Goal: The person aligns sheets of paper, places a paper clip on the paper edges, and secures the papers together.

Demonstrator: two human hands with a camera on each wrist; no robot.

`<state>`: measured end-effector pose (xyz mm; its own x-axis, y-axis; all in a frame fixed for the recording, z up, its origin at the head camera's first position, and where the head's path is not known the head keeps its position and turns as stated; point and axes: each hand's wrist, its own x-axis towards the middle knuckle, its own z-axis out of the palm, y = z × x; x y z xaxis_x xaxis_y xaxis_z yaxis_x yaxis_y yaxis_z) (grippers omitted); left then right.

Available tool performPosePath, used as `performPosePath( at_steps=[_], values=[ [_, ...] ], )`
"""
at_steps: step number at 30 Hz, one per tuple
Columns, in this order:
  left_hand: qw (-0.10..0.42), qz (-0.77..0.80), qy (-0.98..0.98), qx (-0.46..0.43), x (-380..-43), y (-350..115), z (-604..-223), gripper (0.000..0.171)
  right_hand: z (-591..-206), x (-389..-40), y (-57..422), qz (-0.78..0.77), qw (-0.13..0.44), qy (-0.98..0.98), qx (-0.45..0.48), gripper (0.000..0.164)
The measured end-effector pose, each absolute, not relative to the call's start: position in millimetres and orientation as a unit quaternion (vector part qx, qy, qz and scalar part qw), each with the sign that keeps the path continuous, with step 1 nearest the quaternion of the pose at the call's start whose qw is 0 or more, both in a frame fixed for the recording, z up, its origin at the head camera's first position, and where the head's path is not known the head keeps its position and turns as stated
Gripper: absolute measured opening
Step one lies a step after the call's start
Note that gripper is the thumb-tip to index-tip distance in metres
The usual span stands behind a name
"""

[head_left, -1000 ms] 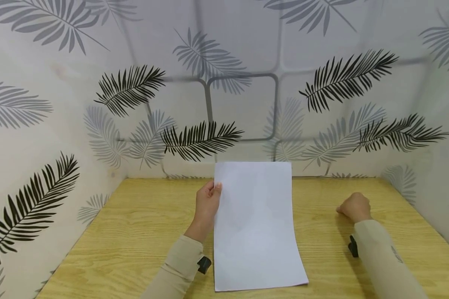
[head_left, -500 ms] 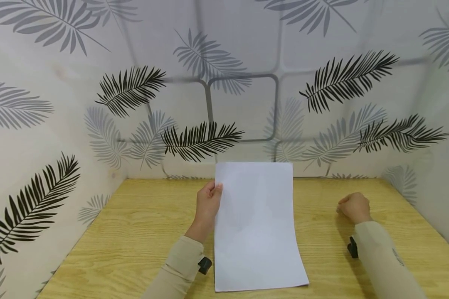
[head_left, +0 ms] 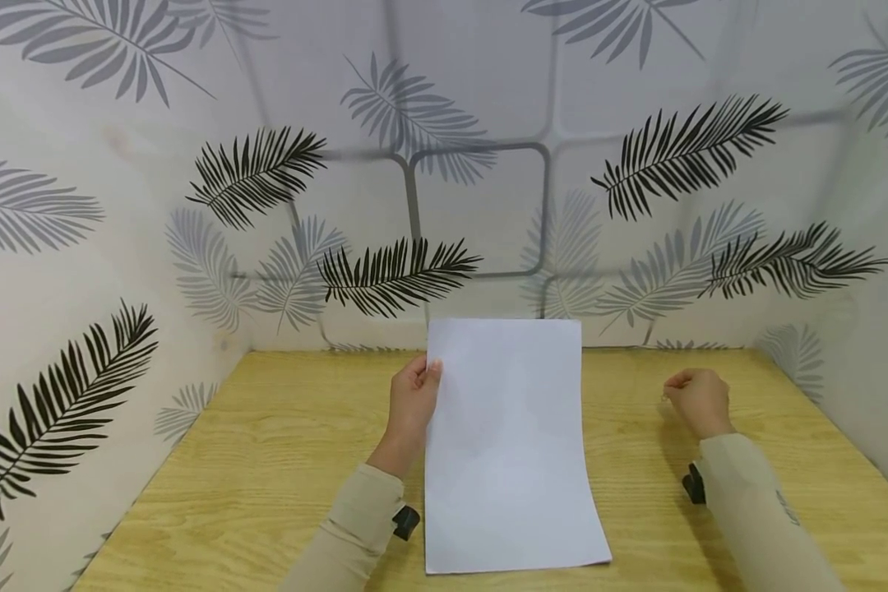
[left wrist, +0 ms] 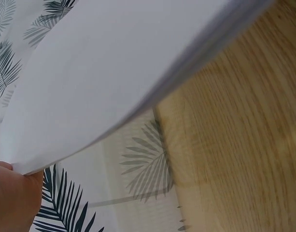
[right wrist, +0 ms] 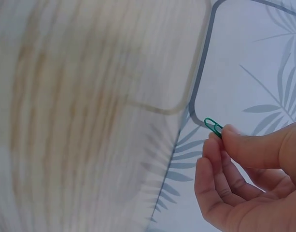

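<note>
Head view: left hand [head_left: 411, 404] pinches the paper [head_left: 511, 448]; right hand [head_left: 700, 403], toward the table's [head_left: 792, 448] right edge, pinches a green clip [right wrist: 214, 127], best held loop-outward.

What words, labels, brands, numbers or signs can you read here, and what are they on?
None can be read.
Right sleeve: a small grey marking, too small and blurred to read.
White paper: no text on the side facing the head camera.
Green paper clip: no visible text.
Wall: leaves and lines only.
</note>
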<state>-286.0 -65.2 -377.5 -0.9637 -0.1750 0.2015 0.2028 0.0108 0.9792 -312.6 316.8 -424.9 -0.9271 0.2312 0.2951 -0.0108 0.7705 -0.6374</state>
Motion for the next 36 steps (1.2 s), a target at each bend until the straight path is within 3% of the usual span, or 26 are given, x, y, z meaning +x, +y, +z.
performPosePath(
  at_steps=[10, 19, 36],
  values=[
    [0.127, -0.708, -0.695, -0.011, -285.3, -65.9, -380.1, 0.026, -419.6, -313.9, 306.8, 0.336, 0.226, -0.912, -0.059, 0.013],
    [0.118, -0.712, -0.692, -0.016, -283.9, -64.8, -379.3, 0.027, -411.1, -316.3, 295.9, 0.338, 0.311, -0.888, -0.035, 0.011],
    [0.126, -0.712, -0.691, -0.023, -283.2, -63.1, -378.1, 0.025, -395.3, -314.8, 281.7, 0.362, 0.316, -0.877, -0.028, 0.012]
  ],
)
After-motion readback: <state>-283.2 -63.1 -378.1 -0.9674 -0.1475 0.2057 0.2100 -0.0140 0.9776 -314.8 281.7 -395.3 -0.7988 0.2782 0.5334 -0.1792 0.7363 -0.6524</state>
